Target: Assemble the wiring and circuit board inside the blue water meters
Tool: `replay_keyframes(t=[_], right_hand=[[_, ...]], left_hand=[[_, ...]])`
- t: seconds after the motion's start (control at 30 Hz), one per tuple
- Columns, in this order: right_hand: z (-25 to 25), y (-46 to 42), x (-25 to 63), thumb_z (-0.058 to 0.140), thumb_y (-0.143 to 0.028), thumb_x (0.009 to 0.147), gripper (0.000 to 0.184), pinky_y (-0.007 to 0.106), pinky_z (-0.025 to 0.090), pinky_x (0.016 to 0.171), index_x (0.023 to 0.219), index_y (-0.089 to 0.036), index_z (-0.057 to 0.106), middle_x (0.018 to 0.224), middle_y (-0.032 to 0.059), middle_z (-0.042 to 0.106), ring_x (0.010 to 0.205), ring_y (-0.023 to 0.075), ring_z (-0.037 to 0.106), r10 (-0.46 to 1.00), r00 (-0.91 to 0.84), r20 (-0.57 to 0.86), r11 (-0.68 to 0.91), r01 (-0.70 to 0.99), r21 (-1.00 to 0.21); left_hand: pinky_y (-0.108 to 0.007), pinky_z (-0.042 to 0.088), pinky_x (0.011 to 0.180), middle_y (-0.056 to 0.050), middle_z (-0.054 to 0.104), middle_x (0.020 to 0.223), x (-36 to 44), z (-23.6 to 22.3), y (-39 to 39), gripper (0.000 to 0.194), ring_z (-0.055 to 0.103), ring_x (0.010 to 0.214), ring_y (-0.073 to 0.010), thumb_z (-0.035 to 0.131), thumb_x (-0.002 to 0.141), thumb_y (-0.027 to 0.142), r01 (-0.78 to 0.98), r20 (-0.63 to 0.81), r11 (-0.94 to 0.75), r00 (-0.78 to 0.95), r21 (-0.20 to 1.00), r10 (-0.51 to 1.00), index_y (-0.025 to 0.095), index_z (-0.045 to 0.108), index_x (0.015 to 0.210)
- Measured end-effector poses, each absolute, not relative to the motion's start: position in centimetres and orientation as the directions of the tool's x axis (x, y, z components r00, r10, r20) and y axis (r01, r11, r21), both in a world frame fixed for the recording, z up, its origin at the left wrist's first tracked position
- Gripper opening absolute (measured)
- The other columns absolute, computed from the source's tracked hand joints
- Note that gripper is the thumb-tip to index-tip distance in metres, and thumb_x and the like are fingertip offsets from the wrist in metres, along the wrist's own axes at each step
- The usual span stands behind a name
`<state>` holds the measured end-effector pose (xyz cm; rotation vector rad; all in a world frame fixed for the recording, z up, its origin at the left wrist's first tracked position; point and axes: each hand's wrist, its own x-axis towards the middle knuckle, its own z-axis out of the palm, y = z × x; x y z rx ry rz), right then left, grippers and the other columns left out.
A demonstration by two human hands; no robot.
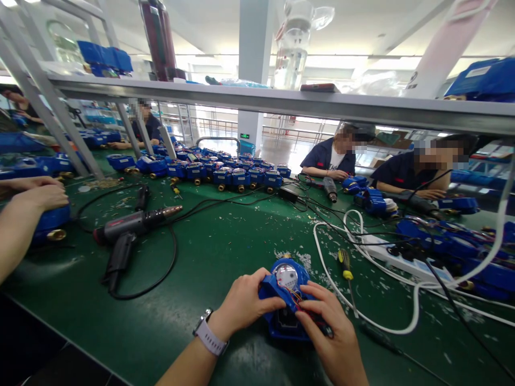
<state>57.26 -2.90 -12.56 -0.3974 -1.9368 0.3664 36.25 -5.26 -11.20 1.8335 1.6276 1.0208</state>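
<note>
A blue water meter (pixel 287 274) with a round dial and an open lower housing rests on the green table in front of me. My left hand (pixel 250 296) grips its left side, thumb across the front edge. On the other side, my right hand (pixel 328 321) has its fingers pinched at thin coloured wires (pixel 296 296) that come out below the dial. A dark piece shows partly beneath the right fingers; what it is I cannot make out. Right of the meter lies a yellow and black screwdriver (pixel 345 265).
A heat gun (pixel 132 225) with its cable lies at the left. Another person's hands (pixel 40 193) hold a blue meter at the left edge. Rows of meters (pixel 225 174) stand behind. A white power strip (pixel 402 260) and cables spread at the right; a shelf (pixel 225 96) crosses above.
</note>
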Motion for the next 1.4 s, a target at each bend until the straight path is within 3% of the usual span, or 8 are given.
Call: replay_keyframes(t=[0.13,0.33,0.5,0.77,0.9,1.03,1.23,1.4], right_hand=[[-13.1,-3.0,56.8,0.045,-0.034,0.12,0.024,0.032,0.031,0.097,0.104,-0.022,0.059,0.113,0.0017,0.051,0.112,0.0252,0.043,0.473,-0.347,0.81,0.871,0.047,-0.488],[-13.4,-3.2,56.2,0.04,-0.011,0.106,0.017,0.046,0.017,0.104,0.106,-0.021,0.054,0.109,0.0012,0.053,0.11,0.0282,0.045,0.361,-0.404,0.841,0.932,0.119,-0.342],[-12.8,-3.4,56.3,0.045,-0.018,0.107,0.018,0.043,0.023,0.097,0.094,-0.018,0.057,0.119,0.0043,0.048,0.122,0.0315,0.031,0.474,-0.254,0.843,0.881,0.135,-0.454],[-13.3,-2.7,56.7,0.058,-0.04,0.108,0.032,0.051,0.022,0.094,0.084,-0.021,0.065,0.119,0.0072,0.048,0.119,0.0377,0.03,0.668,-0.251,0.701,0.722,-0.014,-0.692],[-13.2,-2.7,57.3,0.054,-0.029,0.104,0.013,0.054,0.019,0.095,0.1,-0.024,0.066,0.124,0.0057,0.045,0.122,0.0367,0.027,0.63,-0.328,0.704,0.737,-0.033,-0.675],[-12.9,-3.0,57.6,0.055,-0.023,0.101,0.015,0.05,0.02,0.097,0.114,-0.027,0.063,0.126,0.0039,0.043,0.122,0.0343,0.028,0.549,-0.354,0.757,0.808,-0.006,-0.589],[-12.9,-3.1,57.0,0.05,-0.036,0.117,0.021,0.046,0.026,0.095,0.105,-0.025,0.063,0.119,0.0037,0.048,0.119,0.0324,0.034,0.494,-0.29,0.819,0.862,0.041,-0.505],[-13.0,-3.0,56.8,0.052,-0.038,0.117,0.027,0.045,0.027,0.094,0.098,-0.023,0.064,0.115,0.0036,0.05,0.117,0.0319,0.036,0.519,-0.273,0.81,0.847,0.042,-0.529]], left_hand=[[-0.025,0.034,0.065,-0.001,0.06,0.078,36.5,-11.1,-5.4,0.045,0.051,0.069,-0.0155,0.067,0.072,0.054,0.626,0.221,-0.183,0.017,0.758,0.975,0.016,0.06,0.094],[-0.026,0.036,0.071,-0.001,0.061,0.087,36.4,-11.0,-5.7,0.049,0.052,0.076,-0.0153,0.052,0.084,0.06,0.552,0.206,-0.196,0.045,0.81,0.978,0.018,0.057,0.108],[-0.025,0.039,0.079,-0.003,0.06,0.1,36.6,-11.0,-5.7,0.043,0.053,0.087,-0.015,0.056,0.085,0.052,0.391,0.266,-0.297,0.134,0.871,0.955,0.015,0.055,0.108],[-0.026,0.041,0.081,-0.006,0.056,0.103,36.7,-12.0,-5.2,0.047,0.05,0.089,-0.0146,0.058,0.085,0.051,0.156,0.233,-0.276,0.251,0.948,0.94,0.012,0.051,0.11],[-0.026,0.04,0.077,-0.007,0.052,0.095,37.0,-12.2,-5.0,0.06,0.047,0.082,-0.0134,0.057,0.082,0.061,0.032,0.165,-0.176,0.223,0.984,0.961,0.008,0.05,0.11],[-0.027,0.039,0.08,-0.008,0.052,0.094,37.3,-12.3,-4.6,0.061,0.046,0.083,-0.014,0.052,0.083,0.063,0.063,0.164,-0.177,0.167,0.982,0.972,0.006,0.052,0.105],[-0.027,0.039,0.076,-0.008,0.052,0.09,37.2,-12.1,-4.7,0.062,0.046,0.079,-0.0139,0.051,0.083,0.064,0.062,0.137,-0.154,0.222,0.986,0.965,0.005,0.051,0.103],[-0.026,0.039,0.078,-0.007,0.052,0.092,36.9,-12.0,-4.8,0.06,0.045,0.08,-0.0127,0.052,0.084,0.062,0.073,0.159,-0.183,0.253,0.98,0.954,0.006,0.053,0.106]])
